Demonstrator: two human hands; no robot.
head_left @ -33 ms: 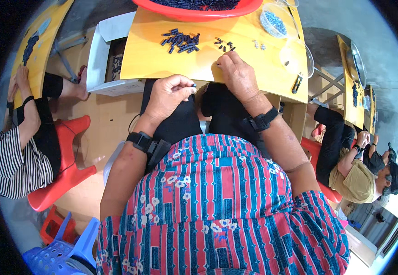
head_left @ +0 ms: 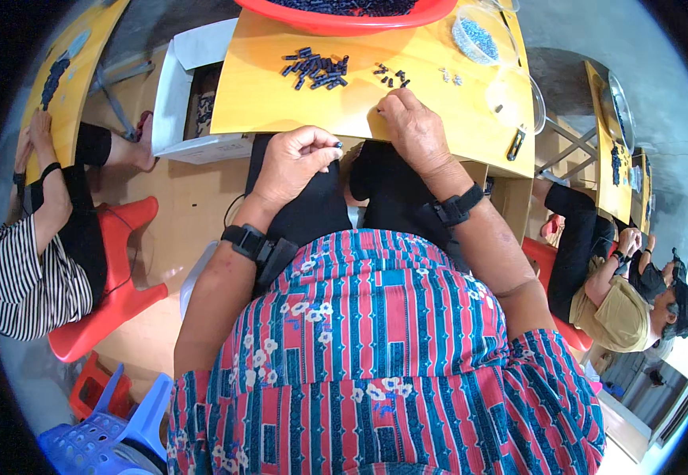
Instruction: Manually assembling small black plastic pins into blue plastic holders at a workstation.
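The yellow worktop point(head_left: 280, 95) fills the space in front of the seated person. One red basin point(head_left: 344, 22) heaped with dark pieces sits at its far edge. One open white box point(head_left: 193, 103) stands on the floor to the left. One clear round dish point(head_left: 474, 36) holding small bluish bits lies at the far right of the worktop. Nearer the person is one loose pile of dark pieces point(head_left: 316, 70), roughly a dozen or more and too crowded to count exactly. Just to its right is a scatter of about six smaller dark bits point(head_left: 391, 75), with two or three pale specks point(head_left: 448, 77) beyond. The right hand point(head_left: 411, 127) rests knuckles-up on the worktop with its fingers curled down. I cannot tell whether it pinches anything. The left hand point(head_left: 292, 162) hangs over the lap, clear of the worktop, its thumb and fingertips closed on a single tiny dark piece point(head_left: 337, 145). So one piece is off the worktop and in hand.
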